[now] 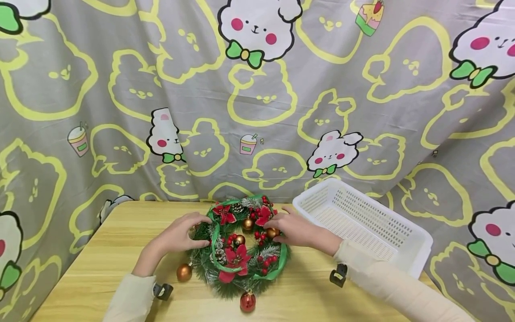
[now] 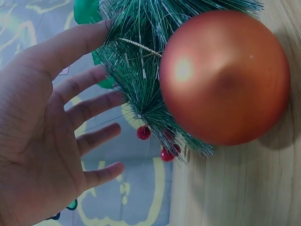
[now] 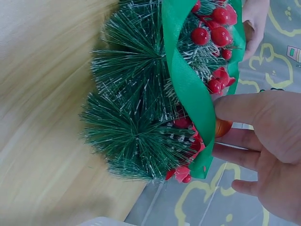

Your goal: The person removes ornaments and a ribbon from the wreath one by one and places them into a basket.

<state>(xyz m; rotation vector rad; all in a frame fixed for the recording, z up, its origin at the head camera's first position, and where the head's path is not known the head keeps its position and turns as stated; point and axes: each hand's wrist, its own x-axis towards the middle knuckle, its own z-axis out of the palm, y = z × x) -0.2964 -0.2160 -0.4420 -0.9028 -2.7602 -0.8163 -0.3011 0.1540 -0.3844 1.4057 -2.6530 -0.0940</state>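
Observation:
A green Christmas wreath (image 1: 223, 286) with red flowers, berries, pinecones and gold baubles lies on the table. A green ribbon (image 3: 190, 89) loops loosely over it. At the wreath's left side is my left hand (image 1: 186, 232), its fingers spread and the fingertips at the ribbon and needles. My right hand (image 1: 295, 228) reaches in from the right. In the right wrist view its thumb and fingers lie either side of a gold bauble (image 3: 223, 127), at the ribbon's edge; their tips are partly hidden. An orange-gold bauble (image 2: 225, 77) sits by the left wrist.
A white plastic basket (image 1: 422, 241) stands on the table to the right, behind the right forearm. In front of the wreath lies a red bauble (image 1: 247, 302). The wooden table (image 1: 120, 232) meets a patterned grey curtain (image 1: 201, 103) at the back.

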